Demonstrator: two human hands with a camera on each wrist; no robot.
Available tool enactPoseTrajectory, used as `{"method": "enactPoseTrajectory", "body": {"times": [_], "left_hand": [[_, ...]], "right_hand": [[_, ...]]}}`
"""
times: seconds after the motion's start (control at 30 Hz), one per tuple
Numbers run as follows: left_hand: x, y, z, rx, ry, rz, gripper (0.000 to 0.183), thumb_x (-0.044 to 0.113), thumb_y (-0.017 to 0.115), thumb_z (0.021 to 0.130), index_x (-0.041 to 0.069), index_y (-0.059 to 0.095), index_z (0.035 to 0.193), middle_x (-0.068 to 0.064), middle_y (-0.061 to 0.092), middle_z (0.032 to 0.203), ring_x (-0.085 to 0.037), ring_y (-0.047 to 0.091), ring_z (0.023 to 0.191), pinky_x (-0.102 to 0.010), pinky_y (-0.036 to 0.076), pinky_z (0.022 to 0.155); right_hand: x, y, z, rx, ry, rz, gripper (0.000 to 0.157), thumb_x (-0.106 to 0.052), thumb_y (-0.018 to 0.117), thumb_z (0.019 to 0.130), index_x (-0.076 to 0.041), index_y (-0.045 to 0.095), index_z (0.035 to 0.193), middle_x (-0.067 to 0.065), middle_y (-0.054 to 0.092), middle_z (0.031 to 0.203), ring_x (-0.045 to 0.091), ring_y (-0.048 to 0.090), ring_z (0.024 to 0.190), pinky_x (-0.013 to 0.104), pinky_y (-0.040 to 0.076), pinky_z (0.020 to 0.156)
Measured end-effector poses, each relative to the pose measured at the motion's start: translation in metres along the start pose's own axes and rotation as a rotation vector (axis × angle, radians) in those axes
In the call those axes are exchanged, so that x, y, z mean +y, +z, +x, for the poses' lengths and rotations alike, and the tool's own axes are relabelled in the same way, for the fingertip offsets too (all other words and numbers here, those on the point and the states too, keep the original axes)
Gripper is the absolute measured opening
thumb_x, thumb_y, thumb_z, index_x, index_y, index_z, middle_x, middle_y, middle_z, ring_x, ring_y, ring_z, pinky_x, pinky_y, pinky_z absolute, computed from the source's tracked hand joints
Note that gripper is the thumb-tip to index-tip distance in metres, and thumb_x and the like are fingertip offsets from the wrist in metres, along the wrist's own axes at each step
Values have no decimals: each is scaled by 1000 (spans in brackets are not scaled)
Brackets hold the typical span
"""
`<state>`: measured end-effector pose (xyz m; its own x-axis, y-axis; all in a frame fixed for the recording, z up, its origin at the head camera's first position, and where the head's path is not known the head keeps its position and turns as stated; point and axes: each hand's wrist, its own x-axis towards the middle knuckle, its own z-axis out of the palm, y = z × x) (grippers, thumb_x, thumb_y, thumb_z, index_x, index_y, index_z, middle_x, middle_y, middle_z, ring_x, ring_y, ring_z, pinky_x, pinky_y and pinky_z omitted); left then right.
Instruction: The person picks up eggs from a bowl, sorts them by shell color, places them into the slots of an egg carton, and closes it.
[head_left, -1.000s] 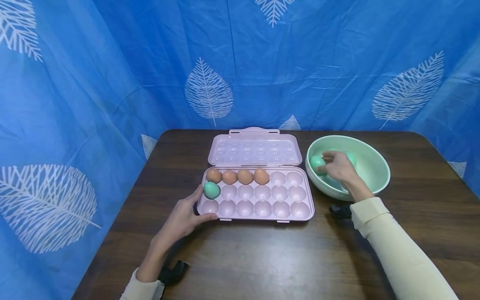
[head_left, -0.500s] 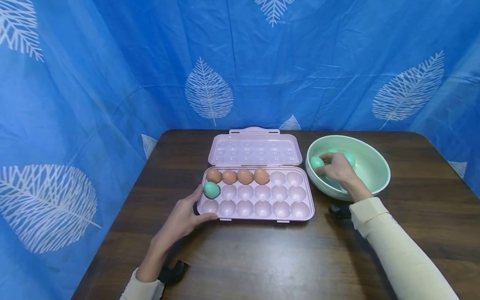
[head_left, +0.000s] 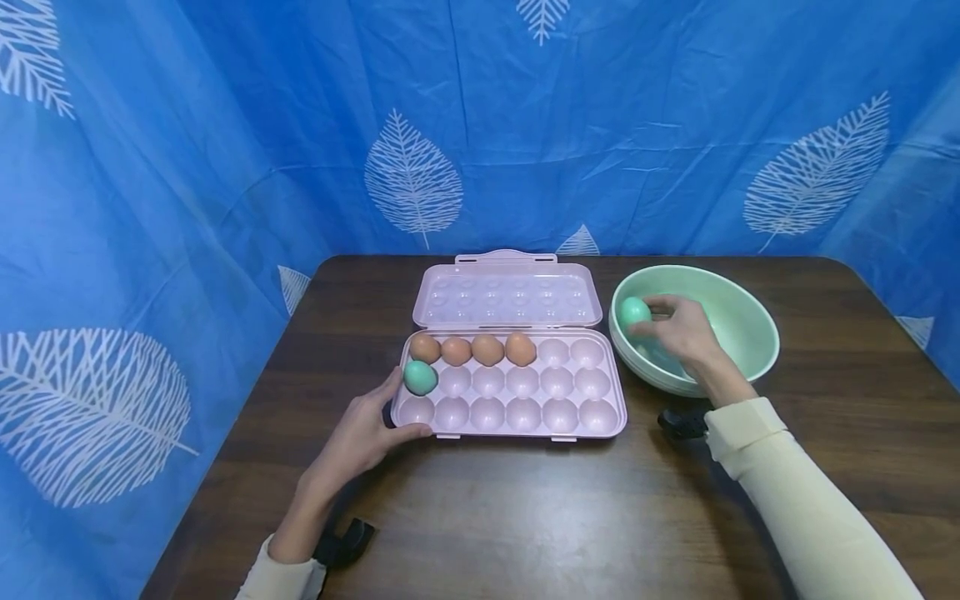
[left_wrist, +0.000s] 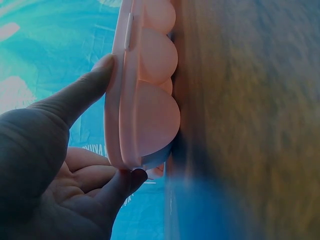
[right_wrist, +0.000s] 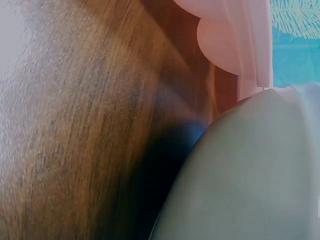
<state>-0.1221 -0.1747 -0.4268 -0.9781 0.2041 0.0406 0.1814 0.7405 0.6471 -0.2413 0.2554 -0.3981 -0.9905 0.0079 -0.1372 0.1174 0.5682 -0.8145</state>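
Note:
A pink egg tray [head_left: 506,437] lies on the table with its lid laid back. Brown eggs [head_left: 488,350] fill part of its far row, and one green egg [head_left: 420,377] sits in the middle row's left cup. My left hand [head_left: 362,433] grips the tray's near left corner, thumb on the front rim [left_wrist: 116,125] and fingers at the side. Inside the light green bowl [head_left: 750,333], my right hand [head_left: 684,333] pinches another green egg [head_left: 634,311] near the bowl's left wall. The right wrist view shows the bowl's outside [right_wrist: 245,170] but not the hand.
The bowl stands just right of the tray, with a narrow gap between them. The tray's hinged lid [head_left: 507,296] reaches toward the table's far edge. A blue leaf-patterned curtain [head_left: 487,125] hangs behind and at the left of the dark wooden table [head_left: 510,517].
My right hand has lifted the green egg slightly within the bowl. The left hand keeps its grip on the tray. The head view has shifted a little.

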Motion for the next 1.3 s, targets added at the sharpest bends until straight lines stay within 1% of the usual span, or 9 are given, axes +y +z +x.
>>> {"method": "enactPoseTrajectory", "body": {"times": [0.2, 0.4, 0.5, 0.67, 0.8, 0.93, 1.0, 1.17, 1.3], "left_hand": [[0, 0, 1, -6, -8, 11, 105, 45, 83, 76, 2, 28, 154, -19, 33, 155, -37, 37, 139, -49, 37, 106], [0, 0, 1, -8, -12, 12, 105, 46, 83, 76, 2, 28, 154, -19, 33, 155, -37, 37, 139, -49, 37, 106], [0, 0, 1, -7, -8, 7, 105, 46, 83, 76, 2, 28, 154, -19, 33, 155, -37, 37, 139, -49, 37, 107], [0, -1, 1, -9, -13, 10, 105, 45, 83, 76, 2, 28, 154, -19, 33, 155, -37, 36, 139, -49, 36, 107], [1, -1, 1, -9, -15, 12, 104, 45, 83, 77, 2, 28, 154, -19, 32, 155, -37, 36, 139, -49, 36, 107], [0, 0, 2, -11, -14, 12, 104, 45, 83, 76, 2, 28, 154, -19, 32, 155, -37, 36, 139, -49, 37, 107], [0, 0, 2, -9, -15, 9, 104, 44, 83, 76, 2, 28, 154, -18, 33, 155, -36, 37, 139, -48, 37, 107], [0, 0, 3, -4, -13, 6, 105, 45, 84, 76, 4, 29, 154, -17, 34, 155, -36, 38, 138, -48, 38, 106], [-1, 0, 3, -6, -20, 11, 104, 45, 83, 76, 3, 29, 154, -18, 33, 155, -37, 37, 139, -49, 37, 106]], "right_hand": [[-3, -2, -4, 57, -17, 119, 69, -20, 74, 90, 6, 41, 145, 26, 51, 137, 37, 49, 124, 49, 40, 103], [-8, -2, -11, 133, -70, 220, 64, -23, 74, 91, 3, 46, 142, 17, 54, 133, 18, 55, 115, 22, 49, 87], [-14, -2, -18, 161, -126, 238, 60, -22, 73, 91, 3, 48, 140, 14, 54, 132, 17, 56, 116, 15, 50, 82], [-32, 8, -35, 165, -251, 198, 54, -19, 73, 91, 2, 52, 136, 14, 56, 131, 24, 56, 119, 16, 49, 85], [-48, 21, -45, 140, -340, 206, 50, -15, 75, 88, 4, 54, 130, 13, 59, 125, 18, 59, 113, 25, 48, 93], [-59, 40, -51, 78, -387, 296, 47, -8, 76, 85, 6, 53, 124, 13, 59, 120, 15, 59, 108, 28, 48, 97], [-64, 52, -55, 40, -399, 356, 46, -3, 76, 84, 7, 52, 122, 15, 59, 119, 16, 59, 108, 26, 49, 95], [-80, 86, -66, -49, -421, 490, 47, 6, 76, 79, 8, 53, 120, 19, 59, 118, 25, 60, 109, 27, 53, 91], [-94, 116, -69, -115, -429, 513, 46, 6, 77, 77, 8, 55, 118, 19, 60, 117, 29, 61, 111, 29, 52, 93]]}}
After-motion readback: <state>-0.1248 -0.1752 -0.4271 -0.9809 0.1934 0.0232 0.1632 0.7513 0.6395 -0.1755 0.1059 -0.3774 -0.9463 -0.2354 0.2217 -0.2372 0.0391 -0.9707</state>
